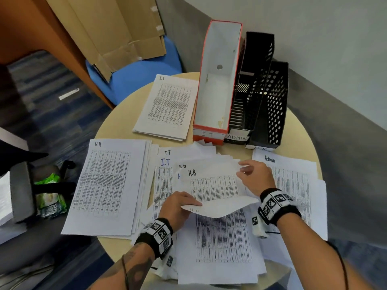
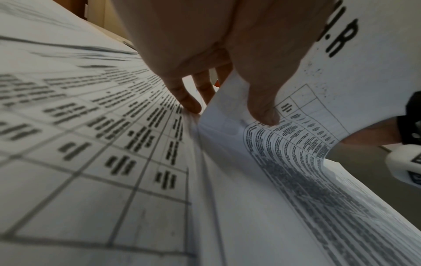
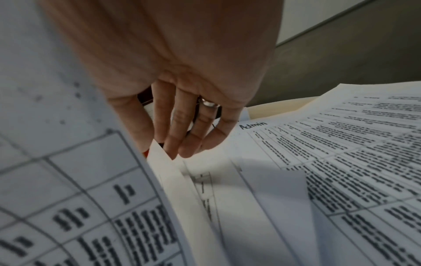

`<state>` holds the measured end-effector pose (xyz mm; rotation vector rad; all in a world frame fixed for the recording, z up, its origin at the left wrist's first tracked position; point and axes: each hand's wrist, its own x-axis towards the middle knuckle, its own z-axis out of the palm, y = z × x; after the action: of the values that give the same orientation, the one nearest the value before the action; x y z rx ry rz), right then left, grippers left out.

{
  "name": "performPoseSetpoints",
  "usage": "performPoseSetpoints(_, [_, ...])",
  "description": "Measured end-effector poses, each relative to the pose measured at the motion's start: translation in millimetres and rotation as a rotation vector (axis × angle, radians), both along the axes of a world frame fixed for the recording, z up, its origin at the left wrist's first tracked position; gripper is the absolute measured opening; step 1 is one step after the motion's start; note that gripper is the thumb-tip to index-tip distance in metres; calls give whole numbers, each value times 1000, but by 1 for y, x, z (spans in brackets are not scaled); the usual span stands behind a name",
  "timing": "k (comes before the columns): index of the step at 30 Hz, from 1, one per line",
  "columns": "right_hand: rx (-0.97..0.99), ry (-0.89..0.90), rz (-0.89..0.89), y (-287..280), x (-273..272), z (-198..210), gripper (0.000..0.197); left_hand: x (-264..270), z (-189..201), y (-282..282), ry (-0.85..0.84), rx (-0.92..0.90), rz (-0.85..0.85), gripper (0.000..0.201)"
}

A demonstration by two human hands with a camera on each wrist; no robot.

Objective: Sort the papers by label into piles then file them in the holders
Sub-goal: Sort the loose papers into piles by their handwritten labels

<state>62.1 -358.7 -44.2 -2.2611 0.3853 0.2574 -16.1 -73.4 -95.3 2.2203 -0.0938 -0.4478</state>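
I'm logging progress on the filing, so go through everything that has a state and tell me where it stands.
H.R sheet: lifted, bent, gripped by both hands.
Left hand: pinches the sheet's near edge.
Right hand: pinches its far corner.
H.R pile: flat, at the left.
I.T pile: flat, beside the holders.
Admin pile: flat, at the right.
Unsorted papers: fanned, mixed.
I.T holder: empty.
Black holders: upright; contents unclear.

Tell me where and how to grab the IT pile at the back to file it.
Take the IT pile by its near short edge, reaching over the unsorted papers, thumb on top, fingers slid beneath. It lies flat and squared, its right side close against the red holder, so that side looks cramped; the left edge would also serve.
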Motion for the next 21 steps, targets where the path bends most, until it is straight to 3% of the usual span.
performPoseSetpoints(2, [55, 26, -5, 1, 0, 2, 37, 1, 8, -2, 49, 60, -28, 35])
performPoseSetpoints(5, [26, 46, 72, 2, 1, 9, 16, 1, 11, -1, 51, -45, 25, 37])
performPoseSetpoints(8, [58, 74, 146, -2, -2, 19, 18, 0, 21, -4, 76, -143, 261, 36])
performPoseSetpoints(9, [110, 91, 166, -6, -3, 25, 16, 2, 24, -4, 75, -187, 355, 45])
performPoseSetpoints(10, [168, 101, 191, -11, -5, 30, 13, 3, 25, -3, 72, -246, 429, 67])
performPoseSetpoints(12, [272, 123, 266, -21, -9, 41, 15, 7, 26, 1, 100, -389, 483, 98])
performPoseSetpoints(14, [308, 170, 348, -29, -13, 49, 19, 12, 30, 3, 126, -379, 394, 88])
performPoseSetpoints(17, [241, 194, 363, -35, -11, 49, 24, 19, 35, 0, 115, -260, 299, 36])
performPoseSetpoints(18, [225, 184, 316, -35, -8, 45, 28, 19, 37, -2, 110, -268, 309, 27])
performPoseSetpoints(21, [219, 161, 91, -32, 6, 26, 29, 13, 43, -3, 52, -258, 331, 44])
